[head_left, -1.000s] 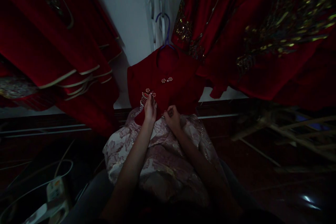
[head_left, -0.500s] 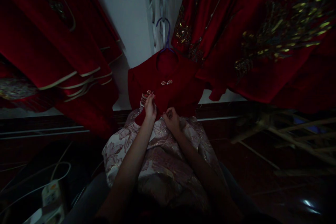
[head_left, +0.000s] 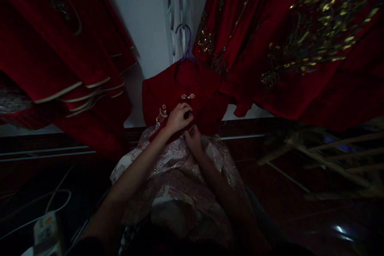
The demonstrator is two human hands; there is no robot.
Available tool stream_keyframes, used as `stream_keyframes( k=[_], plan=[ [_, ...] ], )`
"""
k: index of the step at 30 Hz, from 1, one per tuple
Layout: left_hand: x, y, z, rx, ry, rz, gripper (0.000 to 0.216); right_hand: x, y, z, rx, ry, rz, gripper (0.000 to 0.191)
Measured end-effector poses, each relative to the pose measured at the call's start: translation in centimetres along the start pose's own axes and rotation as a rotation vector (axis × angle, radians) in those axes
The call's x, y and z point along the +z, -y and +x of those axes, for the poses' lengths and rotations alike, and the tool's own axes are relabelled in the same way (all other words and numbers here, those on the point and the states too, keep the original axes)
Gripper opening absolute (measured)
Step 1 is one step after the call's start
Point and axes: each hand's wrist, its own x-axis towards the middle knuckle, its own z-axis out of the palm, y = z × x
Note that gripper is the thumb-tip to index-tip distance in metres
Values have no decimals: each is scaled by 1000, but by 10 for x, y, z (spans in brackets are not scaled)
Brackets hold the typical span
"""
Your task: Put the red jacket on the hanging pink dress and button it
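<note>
A short red top (head_left: 207, 102) hangs in front of me on a purple hanger (head_left: 189, 46). A beaded clasp (head_left: 187, 96) sits below its neckline, and a beaded tassel ornament (head_left: 161, 116) lies on its left side. My left hand (head_left: 179, 117) is curled over the front of the top, below the clasp; what its fingertips hold is hidden. Just below and to the right, my right hand (head_left: 193, 139) is closed in a pinch at the top's lower front. Pale floral brocade cloth (head_left: 171, 168) covers my lap under both forearms.
Red garments with pale piping (head_left: 72, 64) hang at the left, and a red garment with gold sequins (head_left: 318, 44) at the right. A bamboo rack (head_left: 324, 156) stands at the right. A power strip (head_left: 46, 230) with a white cable lies at lower left.
My left hand has moved right from beside the tassel ornament to the middle of the top, close above my right hand. The right hand stays at the lower front. The view has shifted slightly.
</note>
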Motion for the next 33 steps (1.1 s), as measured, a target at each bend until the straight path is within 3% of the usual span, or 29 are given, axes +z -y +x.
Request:
stream_keyframes(
  k=[5,9,15,24,29,33],
  plan=[
    [-29,-8,27,33,-163,421,27,1,-2,0,-8,26,-14,12],
    [-25,-2,29,83,-119,503,31,2,-1,1,-19,23,-18,12],
    [-22,7,44,120,-103,537,30,2,-3,1,-3,31,-7,13],
    [-49,7,60,293,151,536,28,1,4,-1,43,-19,74,18],
    [-51,12,63,274,78,445,27,-7,20,-6,25,-205,144,26],
    [-49,13,65,242,41,341,23,-17,46,12,-54,-257,119,26]
  ],
)
